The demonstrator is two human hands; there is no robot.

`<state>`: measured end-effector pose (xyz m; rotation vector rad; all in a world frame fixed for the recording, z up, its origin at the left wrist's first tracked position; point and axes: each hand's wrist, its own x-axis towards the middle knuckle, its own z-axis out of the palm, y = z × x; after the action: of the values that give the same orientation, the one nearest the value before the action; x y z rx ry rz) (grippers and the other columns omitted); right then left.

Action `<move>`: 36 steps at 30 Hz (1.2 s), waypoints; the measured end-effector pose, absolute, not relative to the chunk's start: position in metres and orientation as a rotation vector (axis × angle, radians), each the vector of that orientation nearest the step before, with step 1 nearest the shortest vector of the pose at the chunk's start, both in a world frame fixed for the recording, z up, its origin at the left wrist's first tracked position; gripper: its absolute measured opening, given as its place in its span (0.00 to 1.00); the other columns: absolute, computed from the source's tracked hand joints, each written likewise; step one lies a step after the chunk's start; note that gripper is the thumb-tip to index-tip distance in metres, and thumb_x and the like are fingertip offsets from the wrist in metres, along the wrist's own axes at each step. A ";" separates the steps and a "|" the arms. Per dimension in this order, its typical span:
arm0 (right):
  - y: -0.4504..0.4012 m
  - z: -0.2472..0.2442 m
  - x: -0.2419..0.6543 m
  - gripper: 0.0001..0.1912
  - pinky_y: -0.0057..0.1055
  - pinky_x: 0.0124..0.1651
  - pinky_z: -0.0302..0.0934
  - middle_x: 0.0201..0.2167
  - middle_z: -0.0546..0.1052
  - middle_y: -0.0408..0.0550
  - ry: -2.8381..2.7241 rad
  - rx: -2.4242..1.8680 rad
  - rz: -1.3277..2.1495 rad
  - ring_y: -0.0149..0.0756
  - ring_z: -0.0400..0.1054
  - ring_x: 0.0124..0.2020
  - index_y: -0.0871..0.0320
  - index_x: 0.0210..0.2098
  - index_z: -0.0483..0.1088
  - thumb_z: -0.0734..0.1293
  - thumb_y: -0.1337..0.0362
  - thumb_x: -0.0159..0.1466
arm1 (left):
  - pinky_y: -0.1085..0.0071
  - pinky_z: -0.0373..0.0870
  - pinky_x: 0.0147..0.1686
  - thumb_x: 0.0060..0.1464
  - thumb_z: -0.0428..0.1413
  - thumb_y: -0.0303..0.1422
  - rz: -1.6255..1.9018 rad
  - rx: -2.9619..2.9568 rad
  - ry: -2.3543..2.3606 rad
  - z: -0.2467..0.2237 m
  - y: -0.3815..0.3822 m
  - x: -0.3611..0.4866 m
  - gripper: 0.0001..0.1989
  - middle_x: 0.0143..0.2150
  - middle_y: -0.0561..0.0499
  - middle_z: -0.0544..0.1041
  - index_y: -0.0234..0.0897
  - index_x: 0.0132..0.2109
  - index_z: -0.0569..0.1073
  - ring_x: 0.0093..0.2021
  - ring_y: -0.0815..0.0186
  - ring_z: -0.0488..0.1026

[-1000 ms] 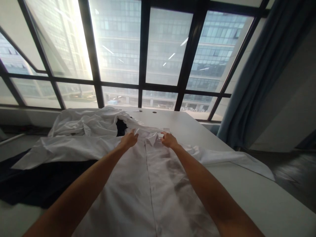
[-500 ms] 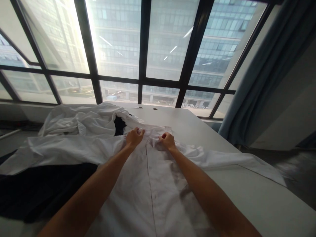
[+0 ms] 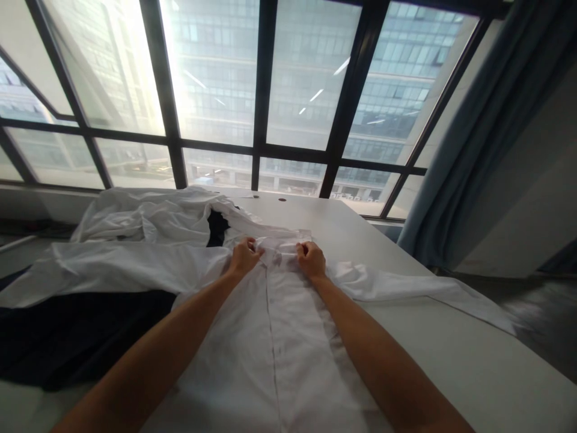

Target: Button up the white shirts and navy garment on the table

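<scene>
A white shirt [image 3: 243,337] lies front up on the table, its collar end away from me and its front edge running down the middle. One sleeve [image 3: 415,287] stretches out to the right, the other [image 3: 121,264] to the left. At the collar, my left hand [image 3: 246,255] pinches the fabric on the left side between thumb and fingers. My right hand [image 3: 311,258] is closed on the collar's right side, a short way from the left one. The fingertips partly hide the gripped cloth.
Another heap of white cloth [image 3: 139,213] lies at the back left, with a black patch [image 3: 217,228] beside it. Dark cloth [image 3: 81,337] lies under the left sleeve. The white table [image 3: 360,234] reaches towards large windows; a blue-grey curtain [image 3: 455,162] hangs at the right.
My right hand has moved slightly right, widening the gap between my hands. The collar cloth between them looks more spread out, and the shirt front lies flatter on the right.
</scene>
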<state>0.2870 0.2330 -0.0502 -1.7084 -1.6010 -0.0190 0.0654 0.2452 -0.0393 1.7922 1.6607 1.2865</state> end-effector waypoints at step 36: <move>0.239 -0.057 0.291 0.13 0.28 0.39 0.57 0.35 0.78 0.50 -1.688 -1.702 -0.077 0.37 0.69 0.37 0.60 0.37 0.75 0.59 0.63 0.69 | 0.75 0.65 0.23 0.44 0.59 0.25 1.513 0.853 0.839 -0.042 0.272 0.057 0.16 0.23 0.57 0.69 0.34 0.44 0.73 0.21 0.71 0.66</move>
<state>0.2912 0.2394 -0.0569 -1.7020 -1.6880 -0.0767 0.0571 0.2721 -0.0418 0.8528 0.8389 1.5127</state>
